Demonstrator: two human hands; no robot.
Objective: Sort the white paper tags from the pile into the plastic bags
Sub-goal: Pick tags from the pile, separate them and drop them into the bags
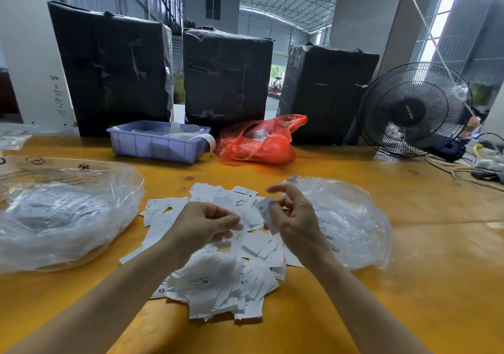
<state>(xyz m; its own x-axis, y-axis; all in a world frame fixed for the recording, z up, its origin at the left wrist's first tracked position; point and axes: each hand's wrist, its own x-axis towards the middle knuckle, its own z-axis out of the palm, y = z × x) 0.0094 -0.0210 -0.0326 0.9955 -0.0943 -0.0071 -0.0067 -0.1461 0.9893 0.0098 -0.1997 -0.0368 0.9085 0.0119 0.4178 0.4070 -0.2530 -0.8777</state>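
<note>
A pile of white paper tags [218, 277] lies spread on the yellow table [409, 285] in front of me. My right hand [294, 217] pinches a single white tag [268, 213] above the pile's right side. My left hand [204, 222] hovers over the pile's middle, its fingers loosely curled; I cannot tell whether it holds a tag. A clear plastic bag [351, 220] with a few tags inside lies just right of the pile. A larger, fuller clear plastic bag [62, 214] lies to the left.
Behind the pile stand a lilac plastic bin [155, 146] and a red plastic bag [259, 143]. Three tall black-wrapped boxes [226, 78] line the table's far edge. A black fan [414, 111] and cables [480, 168] occupy the far right.
</note>
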